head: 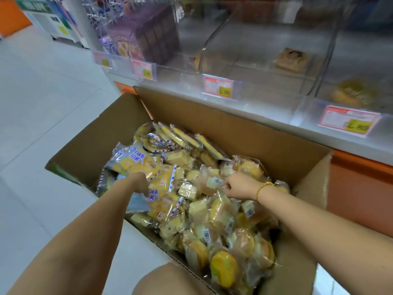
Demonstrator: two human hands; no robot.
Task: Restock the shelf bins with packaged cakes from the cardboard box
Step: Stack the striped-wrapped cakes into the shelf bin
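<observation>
An open cardboard box (244, 133) on the floor is heaped with packaged cakes (221, 213). Blue-printed yellow packs lie on its left side and clear-wrapped round cakes on its right. My left hand (139, 180) reaches into the left of the heap and grips a blue-printed pack (133, 161); its fingers are mostly hidden by the wrappers. My right hand (239, 186), with a gold bracelet at the wrist, is curled and pinches the wrapper of a clear-wrapped cake (210, 182) in the middle of the box. Clear shelf bins (255, 60) above the box hold only a few cakes.
Price tags (218, 86) hang along the front of the shelf. A bin of purple boxes (148, 39) stands at the left end. Below the shelf is an orange panel (361, 188). White tiled floor (42, 103) spreads to the left. My knee (170, 282) is against the box's near edge.
</observation>
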